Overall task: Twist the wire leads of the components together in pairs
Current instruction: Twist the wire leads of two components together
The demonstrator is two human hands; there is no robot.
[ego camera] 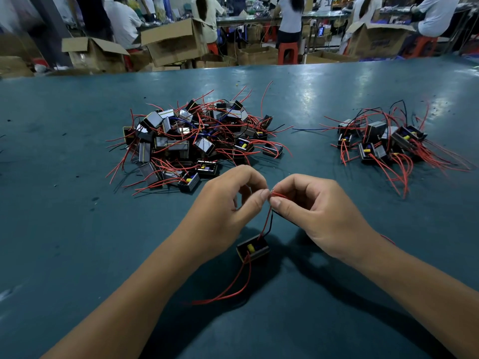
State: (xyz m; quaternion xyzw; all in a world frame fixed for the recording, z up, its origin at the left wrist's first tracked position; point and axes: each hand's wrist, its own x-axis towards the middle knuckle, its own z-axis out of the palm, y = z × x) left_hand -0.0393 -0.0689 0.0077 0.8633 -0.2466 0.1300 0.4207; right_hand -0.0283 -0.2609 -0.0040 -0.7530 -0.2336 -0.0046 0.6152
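A small black boxed component (253,248) with a yellow part inside hangs just above the table between my wrists. Its red and black wire leads (268,220) run up to my fingertips. My left hand (225,200) pinches the lead ends between thumb and forefinger. My right hand (308,206) pinches the same ends from the other side, thumb tips almost touching. Two more red leads (233,286) trail from the component down onto the table.
A large heap of like components (197,141) with red wires lies at centre left on the blue-green table (77,229). A smaller group (383,141) lies at the right. Beyond the far edge are cardboard boxes (173,40), red stools and seated people.
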